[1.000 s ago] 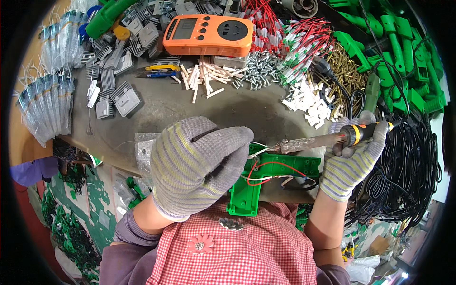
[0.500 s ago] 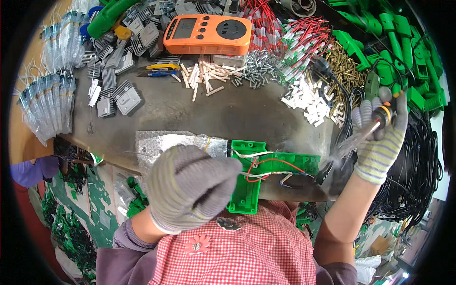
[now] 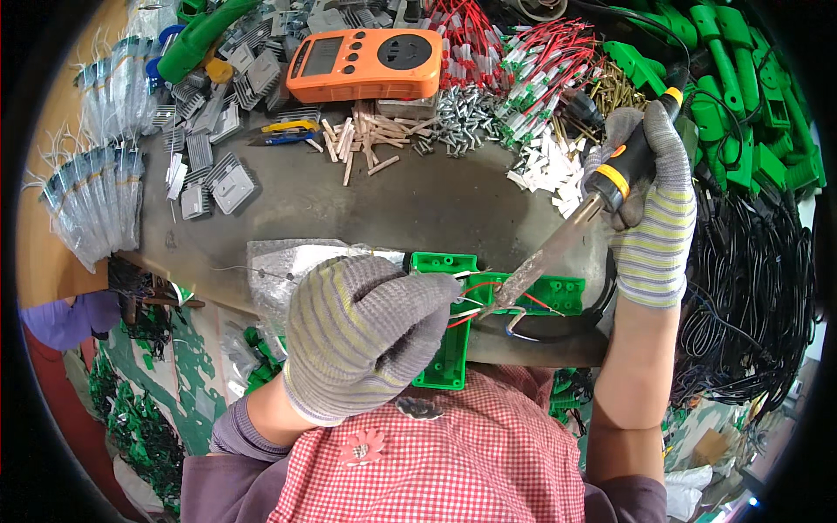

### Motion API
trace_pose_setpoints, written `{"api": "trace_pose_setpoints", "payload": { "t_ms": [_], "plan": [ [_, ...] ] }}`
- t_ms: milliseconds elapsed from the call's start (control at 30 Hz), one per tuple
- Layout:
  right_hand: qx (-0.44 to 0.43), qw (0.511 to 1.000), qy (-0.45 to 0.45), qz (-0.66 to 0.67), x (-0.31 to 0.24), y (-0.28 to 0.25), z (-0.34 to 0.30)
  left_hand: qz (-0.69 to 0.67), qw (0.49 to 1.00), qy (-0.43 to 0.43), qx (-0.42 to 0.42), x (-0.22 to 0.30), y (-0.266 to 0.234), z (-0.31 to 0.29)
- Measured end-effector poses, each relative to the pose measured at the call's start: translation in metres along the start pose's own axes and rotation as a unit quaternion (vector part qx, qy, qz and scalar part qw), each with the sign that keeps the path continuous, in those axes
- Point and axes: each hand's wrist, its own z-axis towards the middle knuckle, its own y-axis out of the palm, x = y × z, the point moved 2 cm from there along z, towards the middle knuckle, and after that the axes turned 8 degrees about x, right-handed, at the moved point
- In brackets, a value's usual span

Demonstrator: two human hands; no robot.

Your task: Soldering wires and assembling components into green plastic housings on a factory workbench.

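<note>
In my gloved right hand (image 3: 649,187) is a soldering iron (image 3: 551,254), gripped by its black and orange handle and slanting down to the left. Its tip meets the wires above an open green plastic housing (image 3: 449,359), a T-shaped shell with red, white and blue-ended wires inside. My gloved left hand (image 3: 370,327) is closed at the housing's left side, thumb and forefinger pinching a thin white wire (image 3: 471,301) beside the iron's tip. The palm and remaining fingers hide part of the shell. Behind that hand lies a silvery bubble-wrap pouch (image 3: 279,270).
An orange meter (image 3: 364,65) stands at the back among grey heat sinks (image 3: 231,183), screws (image 3: 462,118), white sleeves (image 3: 549,170) and red-wired lamps (image 3: 549,74). Bagged parts (image 3: 96,200) lie left. Green shells (image 3: 767,113) and coiled black cables (image 3: 741,296) crowd the right.
My right hand has brought the soldering iron leftward and down, so its tip now reaches the wires in the housing. The left hand has shifted slightly right, closer to the wires.
</note>
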Motion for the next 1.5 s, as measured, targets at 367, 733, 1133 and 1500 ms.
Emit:
{"api": "trace_pose_setpoints", "payload": {
  "t_ms": [367, 733, 1133, 1500],
  "plan": [
    [0.037, 0.999, -0.002, 0.031, 0.001, 0.0, -0.002, 0.023, 1.0, -0.018, -0.006, 0.003, -0.001, -0.002],
    [0.005, 0.997, -0.01, 0.082, -0.003, -0.019, 0.012, 0.009, 0.996, 0.034, 0.088, -0.013, -0.02, 0.01],
    [0.005, 0.945, -0.319, -0.074, -0.036, -0.041, 0.009, 0.106, 0.985, -0.121, 0.06, -0.083, -0.003, 0.011],
    [-0.032, 0.629, -0.598, -0.496, -0.019, 0.019, 0.079, 0.116, 0.988, -0.092, 0.048, -0.085, 0.004, 0.02]
  ]
}}
